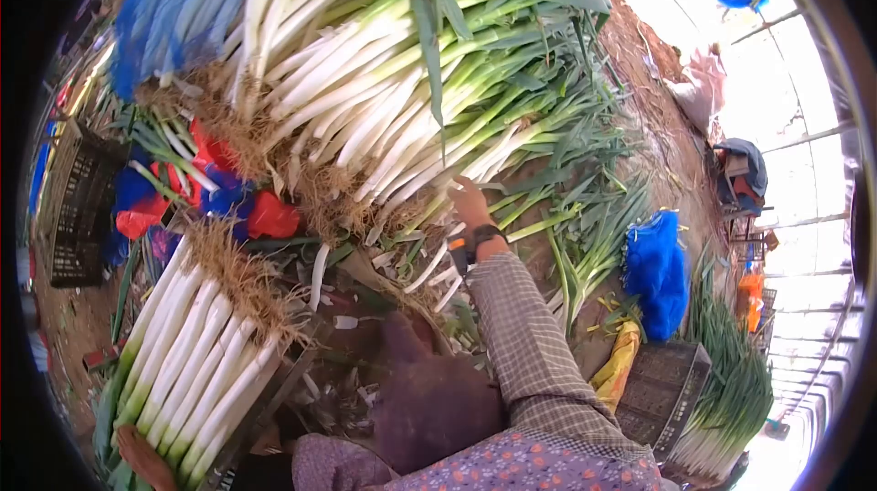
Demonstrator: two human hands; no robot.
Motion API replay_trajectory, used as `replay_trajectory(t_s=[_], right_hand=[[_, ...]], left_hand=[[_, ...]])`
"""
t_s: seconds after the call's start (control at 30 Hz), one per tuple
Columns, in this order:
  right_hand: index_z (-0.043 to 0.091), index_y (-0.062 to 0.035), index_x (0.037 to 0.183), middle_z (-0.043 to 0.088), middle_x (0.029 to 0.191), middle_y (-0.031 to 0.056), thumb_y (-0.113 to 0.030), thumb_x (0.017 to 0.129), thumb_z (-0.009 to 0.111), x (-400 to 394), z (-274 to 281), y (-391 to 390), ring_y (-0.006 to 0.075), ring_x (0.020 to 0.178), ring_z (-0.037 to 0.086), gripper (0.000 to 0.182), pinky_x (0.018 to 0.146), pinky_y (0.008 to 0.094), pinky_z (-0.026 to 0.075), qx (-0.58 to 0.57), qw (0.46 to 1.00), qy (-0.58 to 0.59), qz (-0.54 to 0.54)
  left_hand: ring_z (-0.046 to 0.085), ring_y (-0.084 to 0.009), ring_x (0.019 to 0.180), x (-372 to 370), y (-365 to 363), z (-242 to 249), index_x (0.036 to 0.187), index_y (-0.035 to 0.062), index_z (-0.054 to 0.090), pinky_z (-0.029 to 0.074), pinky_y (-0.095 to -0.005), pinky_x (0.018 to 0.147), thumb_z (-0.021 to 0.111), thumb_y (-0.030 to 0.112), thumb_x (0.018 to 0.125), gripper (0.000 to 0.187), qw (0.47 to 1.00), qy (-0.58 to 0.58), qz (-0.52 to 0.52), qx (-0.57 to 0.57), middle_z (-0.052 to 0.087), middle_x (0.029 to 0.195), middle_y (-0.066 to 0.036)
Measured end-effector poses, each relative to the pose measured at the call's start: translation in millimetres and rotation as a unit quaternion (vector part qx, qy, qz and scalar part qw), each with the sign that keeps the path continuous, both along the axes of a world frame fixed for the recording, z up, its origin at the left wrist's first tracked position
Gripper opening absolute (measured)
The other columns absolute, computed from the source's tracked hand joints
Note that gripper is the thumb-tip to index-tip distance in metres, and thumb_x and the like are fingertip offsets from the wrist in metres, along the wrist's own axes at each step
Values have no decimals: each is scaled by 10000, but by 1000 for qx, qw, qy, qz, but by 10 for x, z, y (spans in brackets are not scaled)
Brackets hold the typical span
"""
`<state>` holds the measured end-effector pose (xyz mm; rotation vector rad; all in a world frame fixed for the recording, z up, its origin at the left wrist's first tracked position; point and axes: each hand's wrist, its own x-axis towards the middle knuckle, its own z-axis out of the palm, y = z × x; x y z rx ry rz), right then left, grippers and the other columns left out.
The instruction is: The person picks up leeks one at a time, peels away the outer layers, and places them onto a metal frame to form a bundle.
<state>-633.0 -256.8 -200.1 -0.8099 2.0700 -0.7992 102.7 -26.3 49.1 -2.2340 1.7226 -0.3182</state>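
A large heap of leeks point(365, 94) fills the upper middle, white stalks and brown roots towards me, green leaves to the right. My right hand point(470, 204), with a dark band at the wrist, reaches to the heap's near edge; its fingers are bent around a leek stalk there. At the lower left a neat row of leeks point(192, 354) lies with roots pointing up and away. My left hand point(142, 459) is wrapped over the green part of this row at the frame's bottom edge; its fingertips are partly hidden.
Blue netting point(183, 7) covers leeks at the upper left. A dark crate point(82, 208) stands at far left, another crate point(658, 390) at lower right. Nearby are a blue net bundle point(656, 274), a yellow bag point(617, 365) and more leeks point(726, 390). Trimmings litter the ground.
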Motion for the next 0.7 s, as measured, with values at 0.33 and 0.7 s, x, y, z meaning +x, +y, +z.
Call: replay_trajectory(t_s=[0.33, 0.7], right_hand=[[659, -18, 1044, 681, 878, 94, -152, 814, 697, -74, -240, 184, 171, 687, 612, 270, 628, 344, 508, -185, 971, -20, -151], [525, 19, 1237, 601, 1076, 120, 11, 925, 474, -194, 132, 1560, 242, 970, 622, 316, 849, 385, 551, -243, 824, -439, -263]], left_hand=[[290, -350, 1415, 620, 289, -72, 1425, 45, 456, 199, -512, 1150, 359, 205, 1025, 442, 971, -149, 17, 185, 396, 1497, -169], [380, -423, 1338, 1080, 472, -208, 1426, -19, 422, 302, -553, 1101, 369, 141, 1023, 437, 976, -142, -108, 127, 410, 1453, -257]])
